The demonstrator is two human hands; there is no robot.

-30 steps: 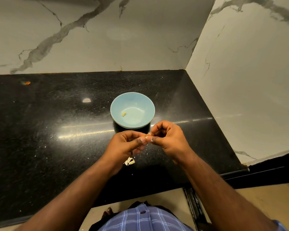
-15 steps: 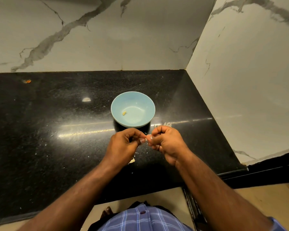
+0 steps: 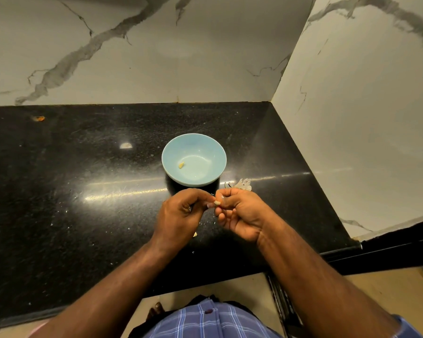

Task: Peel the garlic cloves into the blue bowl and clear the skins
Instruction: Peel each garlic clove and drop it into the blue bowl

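Note:
A blue bowl [image 3: 206, 152] stands on the black counter with one peeled garlic clove [image 3: 181, 165] inside it. Just in front of the bowl, my left hand [image 3: 181, 213] and my right hand [image 3: 242, 213] meet fingertip to fingertip. Between them both hands pinch a small pale garlic clove [image 3: 216, 203]. A heap of papery garlic skins [image 3: 241, 184] lies on the counter behind my right hand, right of the bowl. A bit of skin [image 3: 195, 234] peeks out from under my left wrist.
The black stone counter [image 3: 83, 191] ends at marble walls behind and to the right. An orange scrap [image 3: 39, 118] lies at the far left back. Small white flecks dot the counter near my hands. The counter's front edge runs below my forearms.
Both hands have stayed in front of the bowl, working the clove. The skins behind my right hand have come into view, and the skin piece under my left wrist is now mostly covered.

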